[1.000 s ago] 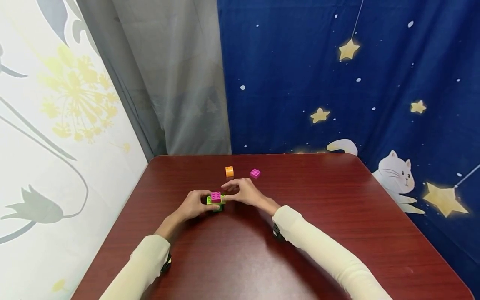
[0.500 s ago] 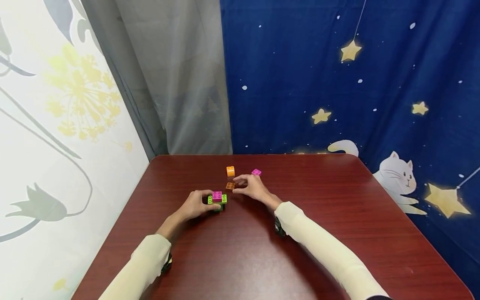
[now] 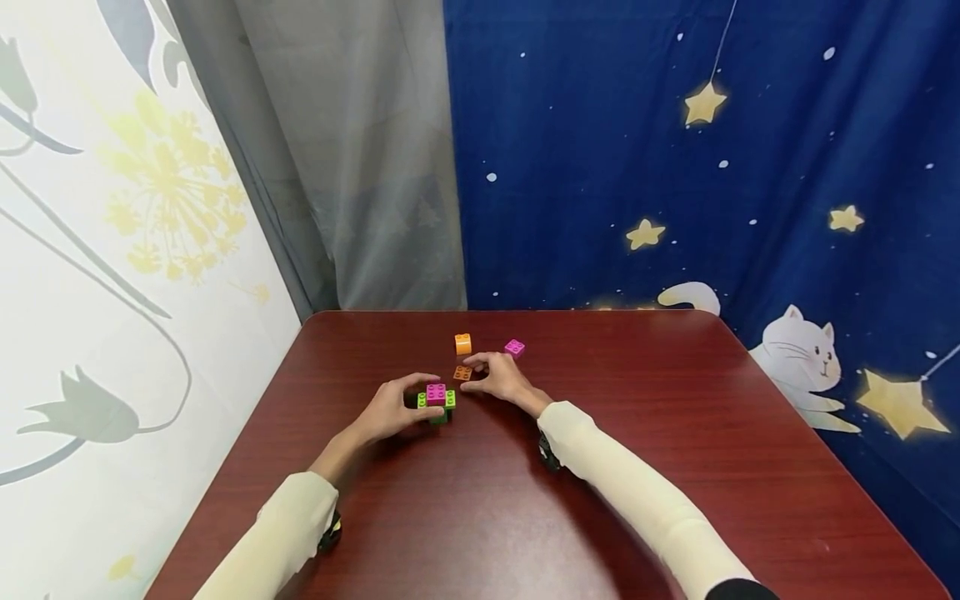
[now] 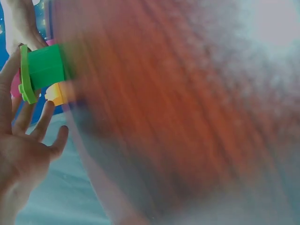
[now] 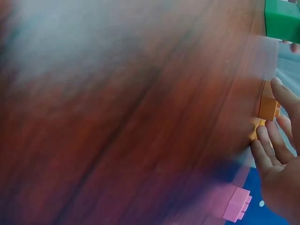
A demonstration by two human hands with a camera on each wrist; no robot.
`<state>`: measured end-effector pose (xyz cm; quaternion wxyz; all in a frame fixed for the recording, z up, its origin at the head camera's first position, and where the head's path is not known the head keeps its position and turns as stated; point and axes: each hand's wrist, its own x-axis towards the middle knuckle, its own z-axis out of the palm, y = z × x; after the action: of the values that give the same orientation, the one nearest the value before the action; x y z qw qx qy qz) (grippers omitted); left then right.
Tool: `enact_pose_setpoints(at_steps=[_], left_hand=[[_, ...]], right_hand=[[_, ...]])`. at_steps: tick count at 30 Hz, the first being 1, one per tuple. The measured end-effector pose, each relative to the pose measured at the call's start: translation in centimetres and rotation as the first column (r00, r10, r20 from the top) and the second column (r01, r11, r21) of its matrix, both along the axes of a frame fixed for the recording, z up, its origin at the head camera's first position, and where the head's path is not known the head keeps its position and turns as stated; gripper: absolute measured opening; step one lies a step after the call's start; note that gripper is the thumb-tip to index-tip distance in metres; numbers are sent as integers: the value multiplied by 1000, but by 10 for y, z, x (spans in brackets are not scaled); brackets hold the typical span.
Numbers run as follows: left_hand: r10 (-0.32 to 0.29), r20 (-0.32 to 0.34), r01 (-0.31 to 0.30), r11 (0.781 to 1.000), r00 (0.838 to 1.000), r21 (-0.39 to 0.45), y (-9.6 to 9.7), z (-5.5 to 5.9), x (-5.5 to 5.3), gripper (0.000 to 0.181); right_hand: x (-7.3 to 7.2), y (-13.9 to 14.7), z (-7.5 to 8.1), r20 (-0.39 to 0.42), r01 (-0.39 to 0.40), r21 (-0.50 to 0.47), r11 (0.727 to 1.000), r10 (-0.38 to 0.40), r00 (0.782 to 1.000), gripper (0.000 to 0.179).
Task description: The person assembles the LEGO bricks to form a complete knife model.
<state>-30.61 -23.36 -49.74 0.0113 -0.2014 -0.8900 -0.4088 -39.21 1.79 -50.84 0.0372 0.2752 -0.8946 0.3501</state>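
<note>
Gripping a block stack [image 3: 437, 395], flanking an orange-brown block [image 3: 462, 373]

A white floral hanging [image 3: 168, 192] stands left of the counter [image 3: 480, 500]. Next is the left hand [image 3: 388, 408], its fingers curled round the stack – thumb in front, index finger behind. The stack runs magenta, lime, then green at the bottom. Just right of it, the orange-brown block lies on the counter, an orange block [image 3: 462, 344] beyond it. The right hand [image 3: 501, 377] holds its thumb and index finger apart at the orange-brown block's two sides – whether they pinch it, I cannot tell. Near that hand lies a magenta block [image 3: 514, 348].
</note>
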Motion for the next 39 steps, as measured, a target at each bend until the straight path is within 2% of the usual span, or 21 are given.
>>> enact_pose_setpoints(at_steps=[3, 6, 13, 19, 24, 29, 39], left_hand=[[-31, -1, 31, 998, 1000, 59, 2, 4, 0, 59], [-47, -2, 47, 996, 999, 76, 6, 6, -1, 52], [-2, -36, 4, 999, 999, 47, 10, 5, -4, 37], [14, -45, -12, 999, 999, 47, 9, 2, -5, 36], [37, -36, -35, 998, 999, 47, 8, 2, -3, 37], [29, -17, -28, 998, 999, 57, 5, 2, 0, 36], [21, -19, -20, 998, 1000, 53, 4, 3, 0, 36]], right_hand=[[0, -1, 2, -2, 2, 3, 1000, -2, 1000, 48], [0, -1, 3, 3, 4, 13, 1000, -4, 1000, 46], [1, 3, 6, 4, -7, 17, 1000, 7, 1000, 38], [6, 9, 9, 25, -33, -6, 999, 33, 999, 36], [13, 11, 21, 24, -75, -33, 997, 76, 997, 35], [19, 12, 33, 5, -133, -36, 991, 133, 991, 35], [34, 10, 55, -3, -174, -53, 983, 174, 985, 34]])
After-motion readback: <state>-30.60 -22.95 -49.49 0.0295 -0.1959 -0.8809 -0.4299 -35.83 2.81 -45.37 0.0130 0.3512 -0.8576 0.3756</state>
